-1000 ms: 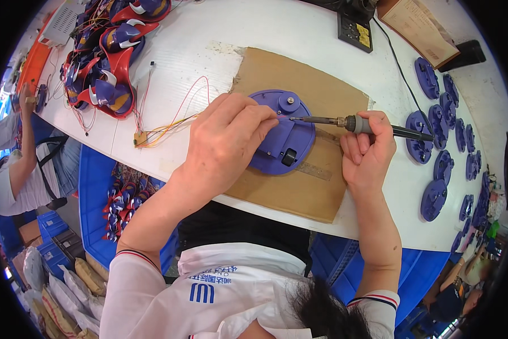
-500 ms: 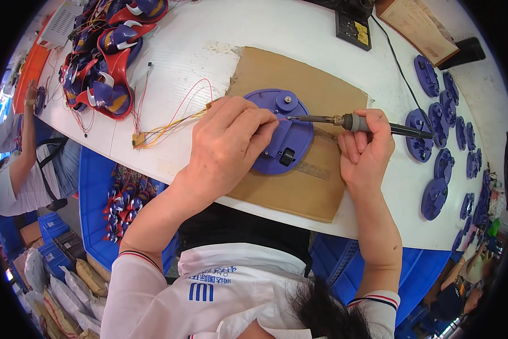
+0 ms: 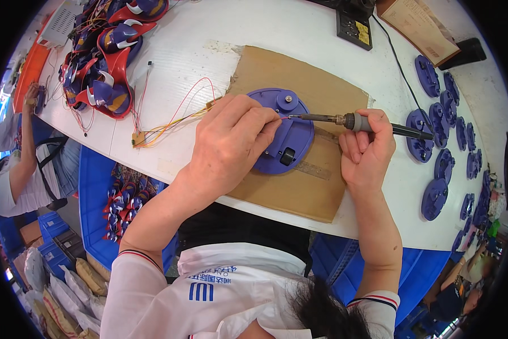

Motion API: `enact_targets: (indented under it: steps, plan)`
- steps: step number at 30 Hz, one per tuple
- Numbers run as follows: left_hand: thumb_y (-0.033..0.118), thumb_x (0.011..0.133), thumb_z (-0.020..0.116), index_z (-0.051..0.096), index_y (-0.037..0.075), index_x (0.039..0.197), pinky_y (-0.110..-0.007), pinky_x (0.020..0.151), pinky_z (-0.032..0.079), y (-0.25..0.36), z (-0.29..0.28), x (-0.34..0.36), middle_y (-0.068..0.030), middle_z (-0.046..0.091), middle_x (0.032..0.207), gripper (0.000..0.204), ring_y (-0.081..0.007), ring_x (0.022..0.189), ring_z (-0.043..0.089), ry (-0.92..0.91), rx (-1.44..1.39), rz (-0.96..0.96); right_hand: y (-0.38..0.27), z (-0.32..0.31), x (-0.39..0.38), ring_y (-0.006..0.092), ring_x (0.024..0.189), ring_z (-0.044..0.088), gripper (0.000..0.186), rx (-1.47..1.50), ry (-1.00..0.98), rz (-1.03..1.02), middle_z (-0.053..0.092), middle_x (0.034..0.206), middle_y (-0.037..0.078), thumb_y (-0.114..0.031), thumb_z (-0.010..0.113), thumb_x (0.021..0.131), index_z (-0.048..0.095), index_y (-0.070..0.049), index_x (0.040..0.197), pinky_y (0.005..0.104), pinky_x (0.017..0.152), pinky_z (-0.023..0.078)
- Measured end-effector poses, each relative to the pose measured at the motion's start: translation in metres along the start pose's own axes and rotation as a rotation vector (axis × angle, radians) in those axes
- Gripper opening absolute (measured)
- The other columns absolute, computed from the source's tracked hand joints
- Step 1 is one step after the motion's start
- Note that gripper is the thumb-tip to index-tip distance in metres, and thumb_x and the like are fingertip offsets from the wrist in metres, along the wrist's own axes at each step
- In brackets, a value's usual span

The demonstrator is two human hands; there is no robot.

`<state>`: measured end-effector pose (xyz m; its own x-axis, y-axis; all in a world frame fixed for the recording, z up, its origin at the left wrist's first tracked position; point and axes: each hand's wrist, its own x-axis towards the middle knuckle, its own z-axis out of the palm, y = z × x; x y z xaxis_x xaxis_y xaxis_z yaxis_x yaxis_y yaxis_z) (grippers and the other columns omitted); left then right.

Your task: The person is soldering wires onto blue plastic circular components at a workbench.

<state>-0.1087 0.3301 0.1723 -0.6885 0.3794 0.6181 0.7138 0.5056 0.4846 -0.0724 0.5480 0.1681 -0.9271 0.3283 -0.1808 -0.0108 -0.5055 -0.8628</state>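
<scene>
My right hand point(image 3: 368, 146) grips a soldering iron point(image 3: 355, 121) by its grey collar and black handle. The iron's tip points left and meets a thin wire end over an oval purple plastic base point(image 3: 296, 138). Pinched between the fingertips of my left hand point(image 3: 229, 138) is a thin reddish wire point(image 3: 285, 118). That hand covers the left part of the base, which lies on a cardboard sheet point(image 3: 293, 198). Red, yellow and black wires point(image 3: 172, 127) run leftward from beneath my left hand to a small brown circuit board point(image 3: 138, 139).
Red and purple toy parts point(image 3: 110, 85) pile up at the far left. Several more purple bases point(image 3: 435, 199) lie along the right. A soldering stand with a yellow sponge point(image 3: 361, 32) sits at the back. Blue bins point(image 3: 93, 198) stand below the table, and another person point(image 3: 25, 169) is at the left.
My left hand has shifted very slightly right, its fingertips closer to the iron's tip. The iron and the base stay almost where they were.
</scene>
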Motion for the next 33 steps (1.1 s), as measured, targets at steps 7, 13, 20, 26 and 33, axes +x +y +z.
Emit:
enact_targets:
  steps: [7,13,20,26,33]
  plan:
    - [-0.001,0.071,0.076,0.065,0.003,0.084,-0.036,0.061,0.050,0.0014,0.0022,0.0000,-0.0076,0.059,0.077,0.017,-0.0251,0.070,0.060,-0.004,0.006,0.007,-0.0009,0.0027,-0.0009,0.0069,0.037,0.023,0.018,0.003,0.034,-0.005,0.033,0.050,-0.002,-0.018,0.050,0.093,0.053,-0.001,0.086,0.0245,0.038,0.021]
    - [-0.001,0.071,0.076,0.065,0.003,0.084,-0.036,0.060,0.050,0.0006,0.0032,-0.0014,-0.0077,0.060,0.077,0.018,-0.0254,0.070,0.060,0.004,-0.008,-0.017,-0.0008,0.0016,-0.0011,0.0069,0.037,0.022,0.018,0.020,0.051,-0.004,0.033,0.050,-0.002,-0.018,0.051,0.092,0.053,-0.001,0.085,0.0245,0.038,0.021]
    - [-0.001,0.071,0.076,0.065,0.003,0.084,-0.037,0.061,0.050,-0.0002,0.0026,-0.0010,-0.0082,0.060,0.078,0.018,-0.0261,0.071,0.061,-0.003,-0.013,-0.014,0.0013,-0.0036,-0.0007,0.0061,0.037,0.023,0.023,0.006,-0.013,0.003,0.033,0.052,-0.005,-0.026,0.051,0.096,0.059,-0.006,0.090,0.0243,0.039,0.019]
    - [-0.001,0.071,0.075,0.065,0.003,0.084,-0.037,0.061,0.051,-0.0001,0.0022,-0.0002,-0.0086,0.061,0.078,0.017,-0.0266,0.071,0.061,-0.007,-0.013,-0.011,-0.0004,-0.0042,-0.0007,0.0075,0.037,0.022,0.019,0.066,0.045,0.011,0.032,0.051,-0.003,-0.021,0.050,0.093,0.055,-0.003,0.086,0.0255,0.039,0.021]
    - [-0.001,0.071,0.075,0.065,0.003,0.084,-0.037,0.062,0.050,0.0005,0.0025,-0.0010,-0.0087,0.060,0.078,0.017,-0.0266,0.072,0.061,-0.014,-0.020,-0.024,-0.0008,-0.0050,0.0001,0.0076,0.038,0.021,0.019,0.078,0.049,0.027,0.033,0.052,-0.003,-0.022,0.050,0.093,0.056,-0.005,0.087,0.0255,0.040,0.021]
